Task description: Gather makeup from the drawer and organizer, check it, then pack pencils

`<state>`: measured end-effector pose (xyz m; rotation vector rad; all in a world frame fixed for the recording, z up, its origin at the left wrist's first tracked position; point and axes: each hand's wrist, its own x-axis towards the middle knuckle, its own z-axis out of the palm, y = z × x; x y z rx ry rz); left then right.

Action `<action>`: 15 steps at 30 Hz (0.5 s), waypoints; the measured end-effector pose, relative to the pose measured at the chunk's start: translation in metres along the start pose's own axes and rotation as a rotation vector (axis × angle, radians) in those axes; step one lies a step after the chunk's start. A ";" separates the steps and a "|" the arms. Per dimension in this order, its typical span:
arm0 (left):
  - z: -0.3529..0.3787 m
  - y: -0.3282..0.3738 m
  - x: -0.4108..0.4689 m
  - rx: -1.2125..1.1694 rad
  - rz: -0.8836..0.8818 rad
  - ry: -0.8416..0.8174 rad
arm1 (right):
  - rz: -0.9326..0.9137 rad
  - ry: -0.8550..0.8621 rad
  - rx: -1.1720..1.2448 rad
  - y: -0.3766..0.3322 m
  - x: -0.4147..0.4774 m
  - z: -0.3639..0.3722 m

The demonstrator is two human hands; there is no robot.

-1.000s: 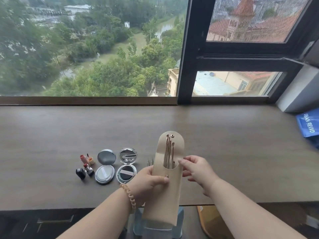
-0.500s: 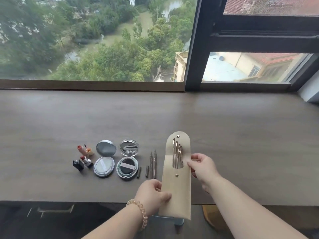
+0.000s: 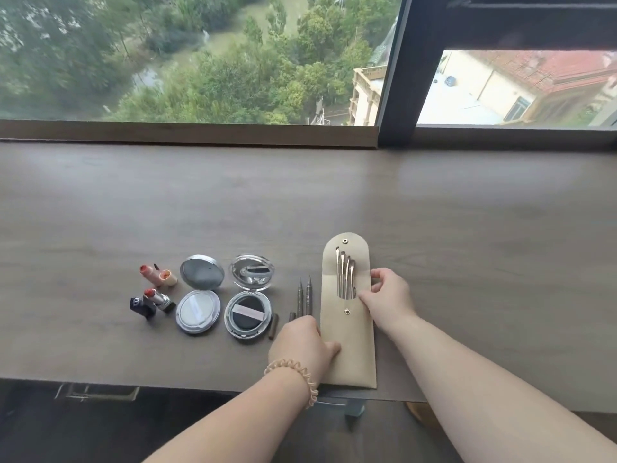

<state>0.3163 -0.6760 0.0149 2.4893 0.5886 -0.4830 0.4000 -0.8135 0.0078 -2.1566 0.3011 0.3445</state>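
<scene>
Head view: beige pouch (image 3: pixel 347 332) lies flat on tabletop (image 3: pixel 467 228), flap open, near the front edge. Thin brushes (image 3: pixel 345 275) stick out of its pocket. Left hand (image 3: pixel 300 342) curled, thumb pressing the pouch's left edge; bead bracelet (image 3: pixel 293 374) on that wrist. Right hand (image 3: pixel 389 295) pinches the pouch's right edge beside the brushes, fingers bent. Two pencils (image 3: pixel 304 295) lie just left of pouch, lower ends hidden under left hand; their caps (image 3: pixel 273 326) nearby. Further left: two open round compacts (image 3: pixel 247 295) (image 3: pixel 199 294), then uncapped lipsticks (image 3: pixel 157 299) (image 3: pixel 157 275) at far left. Window (image 3: pixel 200 55) behind.
</scene>
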 end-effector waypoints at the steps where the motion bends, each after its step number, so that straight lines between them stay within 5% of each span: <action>1: 0.000 0.001 0.001 0.032 -0.003 -0.001 | -0.019 0.009 -0.042 -0.001 -0.001 0.001; 8: -0.002 0.002 0.001 0.142 0.037 0.019 | -0.132 0.104 -0.318 0.007 -0.007 0.010; 15: -0.006 0.004 -0.011 0.078 0.067 0.054 | -0.184 0.141 -0.207 0.012 -0.024 0.001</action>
